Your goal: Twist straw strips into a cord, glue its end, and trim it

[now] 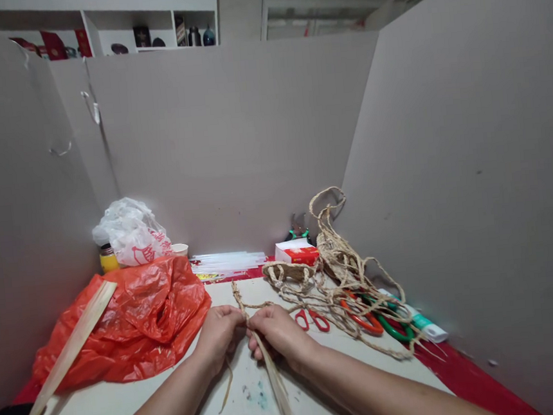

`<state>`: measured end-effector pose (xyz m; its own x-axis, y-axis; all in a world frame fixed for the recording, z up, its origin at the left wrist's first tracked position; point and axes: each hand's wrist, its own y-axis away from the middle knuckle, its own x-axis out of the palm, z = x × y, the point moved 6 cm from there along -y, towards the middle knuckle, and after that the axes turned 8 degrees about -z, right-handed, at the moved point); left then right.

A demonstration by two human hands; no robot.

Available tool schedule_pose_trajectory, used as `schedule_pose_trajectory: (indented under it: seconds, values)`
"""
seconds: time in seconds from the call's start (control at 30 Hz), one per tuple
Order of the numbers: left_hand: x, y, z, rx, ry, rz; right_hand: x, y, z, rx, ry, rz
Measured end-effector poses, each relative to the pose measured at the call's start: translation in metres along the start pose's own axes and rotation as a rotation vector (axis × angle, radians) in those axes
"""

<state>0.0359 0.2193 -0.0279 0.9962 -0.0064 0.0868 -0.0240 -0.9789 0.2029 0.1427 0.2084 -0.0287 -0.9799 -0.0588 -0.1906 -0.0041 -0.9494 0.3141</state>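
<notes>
My left hand (222, 333) and my right hand (278, 333) meet above the white board, thumbs and fingertips pinched together. Between them they grip a thin braided straw cord (236, 295), whose knotted end points away from me. From under my right hand a broad dry fibre strip (277, 388) hangs toward me, and a narrower strand (226, 389) dangles below my left hand. A length of cord runs off to the right toward a tangled heap of plaited straw rope (344, 260). Red-handled scissors (310, 321) lie just right of my right hand; their blades are hidden.
An orange plastic bag (141, 322) spreads at left, with a long pale husk strip (71, 354) across it. Behind are a white plastic bag (130, 230), clear sticks (228, 263) and a red-and-white box (297, 252). Grey partitions (232, 140) enclose the table.
</notes>
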Motion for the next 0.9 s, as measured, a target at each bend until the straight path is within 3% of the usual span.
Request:
schedule_pose_trajectory:
  seconds: [0.2,0.4,0.57,0.77,0.9]
  values:
    - [-0.003,-0.002,0.004,-0.014,0.03,-0.047,0.0,-0.001,0.003,-0.234,0.209,-0.092]
    - [-0.01,-0.008,0.002,-0.059,0.103,-0.08,-0.018,0.008,0.035,-0.406,0.354,-0.033]
    - [-0.01,-0.007,-0.003,-0.161,0.153,0.027,-0.029,-0.007,0.046,-0.341,0.138,-0.004]
    - [-0.009,-0.007,0.001,-0.196,0.165,0.073,0.003,-0.006,0.019,-0.067,0.035,0.323]
    - [-0.008,-0.01,0.008,-0.183,0.144,0.048,0.005,-0.008,0.011,0.01,0.039,0.369]
